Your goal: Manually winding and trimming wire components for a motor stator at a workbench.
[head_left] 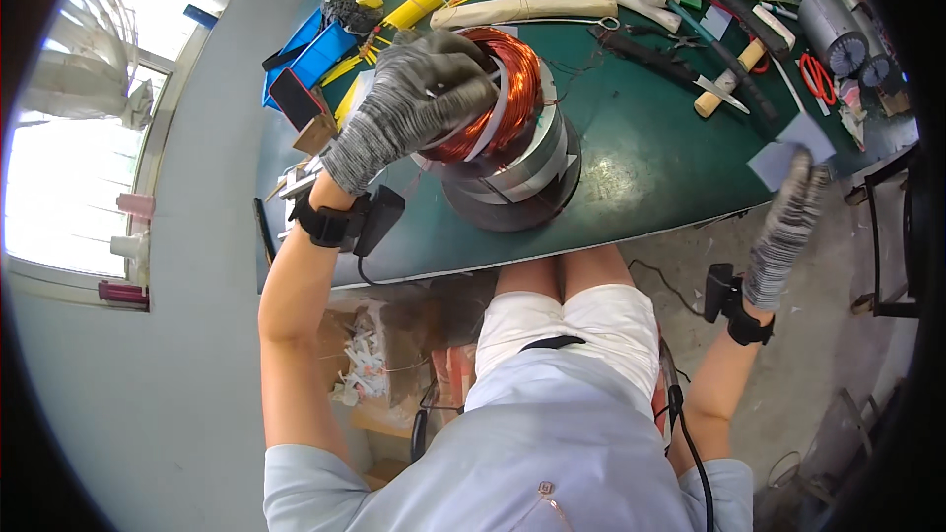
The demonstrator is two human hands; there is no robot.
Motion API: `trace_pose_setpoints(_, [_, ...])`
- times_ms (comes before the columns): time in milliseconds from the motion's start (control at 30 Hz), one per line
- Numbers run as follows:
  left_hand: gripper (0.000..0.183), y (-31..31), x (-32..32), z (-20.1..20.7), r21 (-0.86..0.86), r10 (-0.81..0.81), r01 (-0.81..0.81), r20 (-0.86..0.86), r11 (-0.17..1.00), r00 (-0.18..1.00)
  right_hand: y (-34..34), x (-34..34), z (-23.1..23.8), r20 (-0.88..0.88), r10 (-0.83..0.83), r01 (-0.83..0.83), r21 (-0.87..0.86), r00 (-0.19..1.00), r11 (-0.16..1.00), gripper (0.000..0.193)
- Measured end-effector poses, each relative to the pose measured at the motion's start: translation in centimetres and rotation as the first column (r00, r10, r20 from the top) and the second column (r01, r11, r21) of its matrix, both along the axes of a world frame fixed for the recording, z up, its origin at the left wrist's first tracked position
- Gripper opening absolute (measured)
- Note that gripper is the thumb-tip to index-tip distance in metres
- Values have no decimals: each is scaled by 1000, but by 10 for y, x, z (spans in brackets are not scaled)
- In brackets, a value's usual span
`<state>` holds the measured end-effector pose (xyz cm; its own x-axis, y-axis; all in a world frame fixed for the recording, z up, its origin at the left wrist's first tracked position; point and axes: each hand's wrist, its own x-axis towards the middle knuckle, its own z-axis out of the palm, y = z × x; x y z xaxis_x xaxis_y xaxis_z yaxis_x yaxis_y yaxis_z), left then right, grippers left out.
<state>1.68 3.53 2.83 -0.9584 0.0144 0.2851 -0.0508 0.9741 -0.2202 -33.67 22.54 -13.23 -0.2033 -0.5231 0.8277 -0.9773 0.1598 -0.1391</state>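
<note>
My left hand (429, 84), in a grey knitted glove, is bent over the left rim of a copper wire winding (522, 89). Its fingers are curled at the winding's inner edge, and a pale strip (501, 108) runs down beside them. The winding sits in a silvery metal ring (517, 177), which stands on a dark round base (512, 217). My right hand (788, 227), gloved alike, is stretched out at the table's right edge. Its straight fingertips lie over pale paper pieces (774, 166); whether they grip one is hard to see.
The green table (650, 177) carries a hammer (724, 89), scissors with red handles (816, 79), grey wire spools (833, 30), white sleeving rolls (532, 10) and yellow bundles (414, 8). Blue trays (320, 54) and a phone (296, 99) lie at the left. A dark metal frame (892, 227) stands at the right.
</note>
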Motion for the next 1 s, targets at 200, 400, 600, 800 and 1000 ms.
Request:
trace_pose_setpoints(200, [9, 17, -4, -8, 571, 472, -282, -216, 771, 855, -35, 96, 69, 590, 626, -663, -194, 510, 723, 42])
trace_pose_setpoints(400, [16, 13, 1, -12, 814, 526, -146, -217, 563, 822, -106, 130, 34, 704, 636, -686, -293, 317, 666, 28])
trace_pose_setpoints(600, [29, 38, -11, 17, 838, 713, -369, -33, 402, 700, -107, 137, 37, 595, 645, -448, -466, 480, 763, 20])
trace_pose_setpoints(800, [71, 79, -52, -32, -6, 617, -652, -320, 758, 719, -72, 158, 52, 721, 641, -422, -511, 264, 749, 17])
trace_pose_setpoints(1000, [68, 68, -46, -43, 51, 612, -651, -406, 757, 679, -70, 169, 48, 669, 694, -460, -545, 267, 701, 17])
